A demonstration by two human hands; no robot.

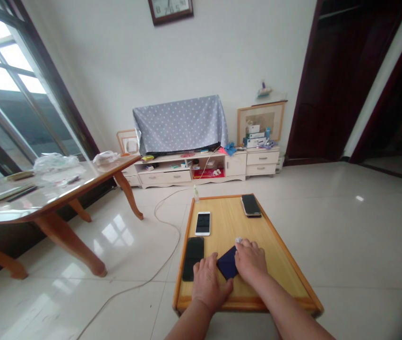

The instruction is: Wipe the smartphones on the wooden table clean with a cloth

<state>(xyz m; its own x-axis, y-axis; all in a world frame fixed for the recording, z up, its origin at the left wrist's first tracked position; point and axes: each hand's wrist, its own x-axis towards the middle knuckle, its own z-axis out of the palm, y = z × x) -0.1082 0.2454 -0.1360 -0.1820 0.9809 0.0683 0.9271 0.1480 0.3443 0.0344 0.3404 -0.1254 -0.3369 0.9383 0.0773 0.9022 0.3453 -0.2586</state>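
Observation:
A dark blue phone [226, 265] lies on a low wooden table [277, 257] close to me. My left hand [208, 283] rests on the table and touches the phone's left edge with curled fingers. My right hand [250, 260] presses on the phone's right side and pinches a small white wad [238, 241], perhaps a cloth or tissue. A black phone [192, 257] lies just left of my left hand. Farther off lie a white phone [202, 223] and a dark phone [251, 205].
A small bottle [196, 193] stands at the table's far left corner. A white cable [165, 245] runs across the tiled floor. A glass-topped table [45, 189] stands left, a TV cabinet [201, 170] with a covered screen at the back wall.

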